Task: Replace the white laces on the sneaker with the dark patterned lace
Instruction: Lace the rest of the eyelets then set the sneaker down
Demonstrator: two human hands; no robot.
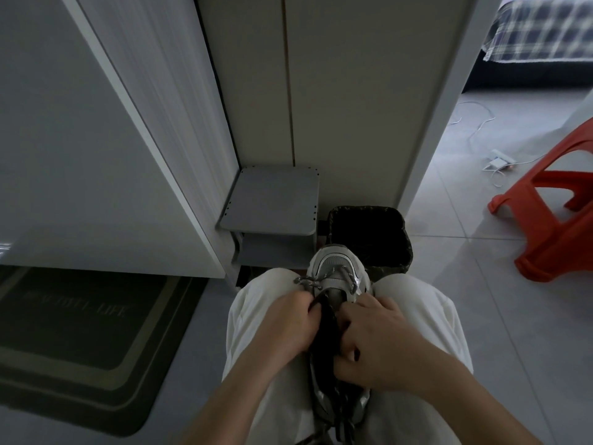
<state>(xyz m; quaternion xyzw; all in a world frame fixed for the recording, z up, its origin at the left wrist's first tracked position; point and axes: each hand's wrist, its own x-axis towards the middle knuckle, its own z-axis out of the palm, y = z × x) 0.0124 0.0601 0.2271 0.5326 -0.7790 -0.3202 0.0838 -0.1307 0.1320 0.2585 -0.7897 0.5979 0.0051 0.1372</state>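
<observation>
Fingers: on the left hand point(288, 326) they curl close together round the dark left rim of the opening of the sneaker point(333, 261); on the right hand point(373, 343) they are bent and bunched against the right eyelet row. The fingertips are tucked under, so I cannot tell whether they pinch a strand.
Hands: both grip the shoe from opposite sides, backs turned up, with the dark tongue showing in the gap between them. The bare forearms run in from the near edge.
Lace: the dark patterned lace point(321, 282) is speckled grey. It crosses the far eyelets just behind the toe cap, with a small loop sticking out to the left. Loose dark strands point(341, 422) hang down past the heel at the near edge.
Shoe: white and silver, wedged between the thighs with the toe pointing away and the heel nearest.
Legs: pale trousers point(256, 316) on both sides of the shoe, touching it.
Bin: a bin lined with a black bag point(369, 229) stands on the floor just beyond the toe.
Shelf: a low grey shelf unit point(272, 197) sits left of the bin, in the corner against a tall white cabinet point(80, 123).
Mat: a dark doormat point(73, 342) lies at the near left.
Stool: a red plastic stool point(552, 226) stands tilted on the tiled floor at the right, well apart from the legs.
Far right: a white power strip point(500, 157) with a trailing cable, and beyond it plaid bedding point(545, 27).
</observation>
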